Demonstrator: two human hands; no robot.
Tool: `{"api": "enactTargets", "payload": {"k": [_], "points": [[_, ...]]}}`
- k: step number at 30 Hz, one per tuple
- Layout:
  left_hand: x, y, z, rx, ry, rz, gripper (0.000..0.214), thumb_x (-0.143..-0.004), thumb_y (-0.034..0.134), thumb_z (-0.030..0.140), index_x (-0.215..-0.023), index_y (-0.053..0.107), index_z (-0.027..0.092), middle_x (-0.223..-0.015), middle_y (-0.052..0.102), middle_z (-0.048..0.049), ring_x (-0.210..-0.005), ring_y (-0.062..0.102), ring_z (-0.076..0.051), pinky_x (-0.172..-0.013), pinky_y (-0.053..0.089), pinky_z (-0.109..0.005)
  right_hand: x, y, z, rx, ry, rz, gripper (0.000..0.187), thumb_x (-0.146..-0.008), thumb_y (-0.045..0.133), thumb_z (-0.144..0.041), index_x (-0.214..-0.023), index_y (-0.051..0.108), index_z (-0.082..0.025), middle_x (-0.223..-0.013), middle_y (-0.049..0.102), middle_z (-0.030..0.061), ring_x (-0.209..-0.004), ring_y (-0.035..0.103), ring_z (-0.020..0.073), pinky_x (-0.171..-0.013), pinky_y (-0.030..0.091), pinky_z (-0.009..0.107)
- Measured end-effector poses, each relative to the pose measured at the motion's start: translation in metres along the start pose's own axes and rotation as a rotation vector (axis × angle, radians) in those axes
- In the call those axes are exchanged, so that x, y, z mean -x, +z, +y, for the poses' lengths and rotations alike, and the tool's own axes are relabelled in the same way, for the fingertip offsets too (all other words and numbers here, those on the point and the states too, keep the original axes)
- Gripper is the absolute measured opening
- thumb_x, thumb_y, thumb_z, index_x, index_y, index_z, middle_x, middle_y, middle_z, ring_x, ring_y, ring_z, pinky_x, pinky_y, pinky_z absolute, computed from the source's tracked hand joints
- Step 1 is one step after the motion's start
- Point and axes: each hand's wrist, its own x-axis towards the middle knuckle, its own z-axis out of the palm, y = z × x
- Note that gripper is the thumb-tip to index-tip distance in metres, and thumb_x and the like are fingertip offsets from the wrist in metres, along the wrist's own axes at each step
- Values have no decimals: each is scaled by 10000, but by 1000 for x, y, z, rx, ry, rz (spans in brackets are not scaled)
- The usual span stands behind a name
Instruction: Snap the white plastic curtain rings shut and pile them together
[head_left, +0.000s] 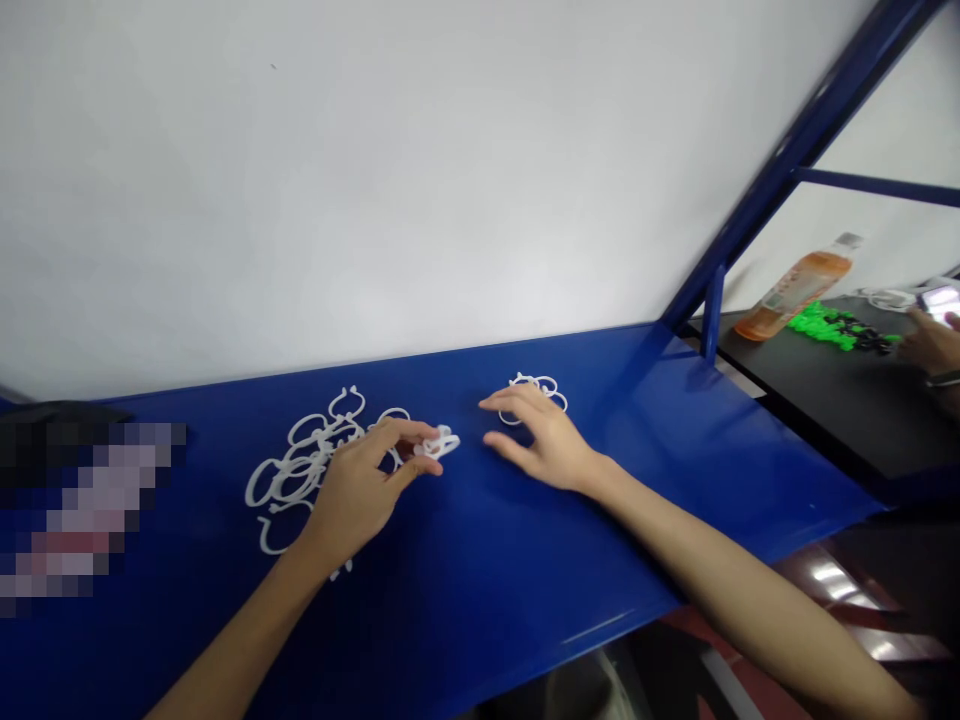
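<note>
Between the thumb and fingers of my left hand (364,480) is a white plastic ring (442,441), seen nearly edge-on; whether it is one ring or more I cannot tell. Under and beside that hand lies a loose pile of white open rings (296,475) with small knobs at their ends, partly hidden by the hand. My right hand (544,435) is held with thumb and fingers apart, nothing between them. Just behind its fingers a smaller group of white rings (555,388) rests on the blue tabletop (517,560), partly covered by the hand.
A white wall (450,180) rises behind the table. At right, past a blue metal frame (712,310), a black table holds a tilted bottle (802,290), green pieces (825,325) and black pieces. Another person's hand (934,345) is there by a phone. A dark item (60,415) lies far left.
</note>
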Motion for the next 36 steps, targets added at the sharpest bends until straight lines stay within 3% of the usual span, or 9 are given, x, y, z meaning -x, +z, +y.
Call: {"api": "enactTargets", "payload": {"k": [4,7,11,14,17,30,36], "points": [[5,9,6,114,-84,-115,177,-803,731,369,-948,708,270,-811,756,40,-722,711,-151,-599,535,-241,5,12,-23,-141,-73,-168,251,-1014,527,-302,-1237,570,-195,-1142,689,95,-1050,650,202,-908,555,376],[7,16,8,147,-74,-169,229,-808,725,359,-1017,685,273,-857,764,32,-754,725,-158,-670,570,-267,9,17,-23,-182,-19,-152,196,-1034,477,-254,-1168,599,-180,-1051,714,83,-935,690,174,-832,580,329],[10,24,6,68,9,-211,463,-827,707,334,-1266,568,286,-987,761,14,-848,722,-169,-789,584,-319,13,17,-17,-211,72,-100,235,-1028,478,-229,-1240,573,-191,-1158,708,86,-997,706,173,-857,590,331],[12,30,2,-56,125,-228,341,-862,648,278,-1200,609,263,-1019,744,-11,-924,701,-189,-852,563,-350,13,16,-15,-229,45,-100,239,-1034,455,-214,-1230,590,-198,-1150,713,74,-1013,700,168,-878,586,332],[13,32,-2,-133,193,-221,213,-911,569,240,-1109,646,253,-989,728,-18,-943,674,-194,-865,537,-361,13,15,-16,-228,4,-95,234,-1039,453,-218,-1198,621,-186,-1115,719,73,-989,694,163,-872,583,323],[9,24,-3,-363,278,-47,210,-975,477,227,-1077,660,240,-1011,741,-30,-977,643,-219,-913,459,-400,11,9,-15,-98,78,28,223,-1019,506,-253,-1132,688,-193,-928,719,55,-814,684,152,-739,569,281],[12,28,7,-338,354,-33,296,-935,591,363,-1190,611,214,-1031,740,-46,-965,645,-229,-908,459,-402,11,8,-19,-122,78,17,194,-1014,513,-244,-1103,673,-181,-928,721,49,-798,678,138,-741,558,266]]}}
